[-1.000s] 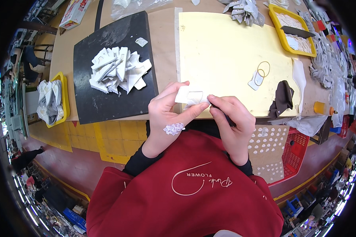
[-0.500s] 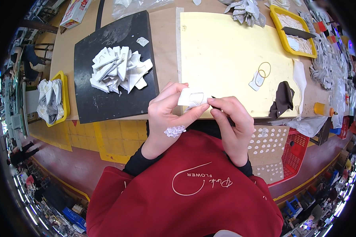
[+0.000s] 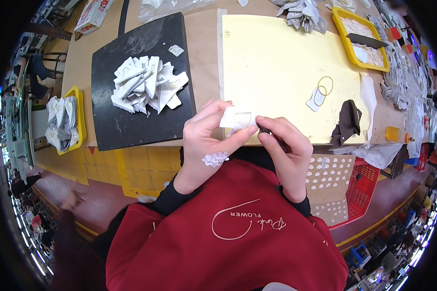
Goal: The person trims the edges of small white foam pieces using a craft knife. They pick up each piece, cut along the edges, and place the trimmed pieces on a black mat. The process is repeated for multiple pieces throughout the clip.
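Note:
My left hand (image 3: 202, 137) is closed, pinching a white cut piece (image 3: 239, 118) with a curved line on its face between thumb and fingers. White scraps or stickers (image 3: 214, 159) cling to the back of this hand, near the thumb. Close against the piece's right edge, my right hand (image 3: 289, 144) is closed on a slim dark tool (image 3: 263, 129), mostly hidden by the fingers, so its kind is unclear. Both hands are held over the table's near edge. Left of them, a heap of similar white pieces (image 3: 148, 83) lies on a black board (image 3: 107, 127).
On the pale yellow sheet (image 3: 272, 63) lie rubber bands (image 3: 327, 83), a small white piece (image 3: 315, 102) and dark cloth (image 3: 347, 122). Yellow trays stand left (image 3: 82, 119) and far right (image 3: 342, 30). A red crate (image 3: 363, 194) sits below; a blurred person (image 3: 75, 242) is behind, lower left.
The dark tool has turned in my right fingers, and its tip no longer points up above them. My left hand keeps the white piece nearly still. A person has appeared at lower left.

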Motion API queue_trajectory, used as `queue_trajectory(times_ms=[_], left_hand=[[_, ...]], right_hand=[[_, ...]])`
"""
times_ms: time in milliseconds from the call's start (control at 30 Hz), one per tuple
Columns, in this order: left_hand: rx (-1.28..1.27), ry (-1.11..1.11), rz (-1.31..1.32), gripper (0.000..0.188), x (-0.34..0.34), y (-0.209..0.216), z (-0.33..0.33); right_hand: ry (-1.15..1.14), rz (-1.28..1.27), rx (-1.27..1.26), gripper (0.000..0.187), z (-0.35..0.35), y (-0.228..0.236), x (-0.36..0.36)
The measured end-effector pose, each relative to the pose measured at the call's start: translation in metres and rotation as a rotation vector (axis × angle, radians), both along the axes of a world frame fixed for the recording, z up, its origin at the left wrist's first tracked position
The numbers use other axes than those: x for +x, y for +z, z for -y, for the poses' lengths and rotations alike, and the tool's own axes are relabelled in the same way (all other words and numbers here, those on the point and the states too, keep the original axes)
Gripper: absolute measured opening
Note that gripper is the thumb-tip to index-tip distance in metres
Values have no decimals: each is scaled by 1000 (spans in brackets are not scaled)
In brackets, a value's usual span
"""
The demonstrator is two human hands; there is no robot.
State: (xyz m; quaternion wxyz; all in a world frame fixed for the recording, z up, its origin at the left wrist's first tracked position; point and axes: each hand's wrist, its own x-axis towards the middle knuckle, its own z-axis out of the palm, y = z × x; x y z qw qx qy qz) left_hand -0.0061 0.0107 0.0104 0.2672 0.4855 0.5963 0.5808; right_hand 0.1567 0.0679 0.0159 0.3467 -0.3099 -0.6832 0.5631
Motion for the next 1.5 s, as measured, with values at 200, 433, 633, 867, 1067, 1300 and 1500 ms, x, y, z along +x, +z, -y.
queue_trajectory(times_ms=[200, 433, 633, 867, 1067, 1300, 1500], left_hand=[[-61, 7, 29, 18, 1, 1, 1], [-97, -46, 320, 20, -4, -1, -1], [-45, 415, 305, 20, -66, 8, 12], [-212, 580, 35, 38, -136, 15, 31], [-91, 1008, -617, 43, -113, 14, 18], [-151, -183, 191, 26, 0, 1, -10], [-209, -166, 372, 14, 16, -3, -13]], right_hand=[[-48, -102, -311, 23, 1, 0, -2], [288, -804, -1332, 25, -12, -27, 8], [89, -701, -1002, 27, -11, -21, 17], [-17, -552, -766, 26, -8, -19, 15], [-30, -409, -640, 27, -4, -8, 8], [5, -356, -710, 38, -5, -9, 4], [-79, -300, -645, 44, -1, -3, 9]])
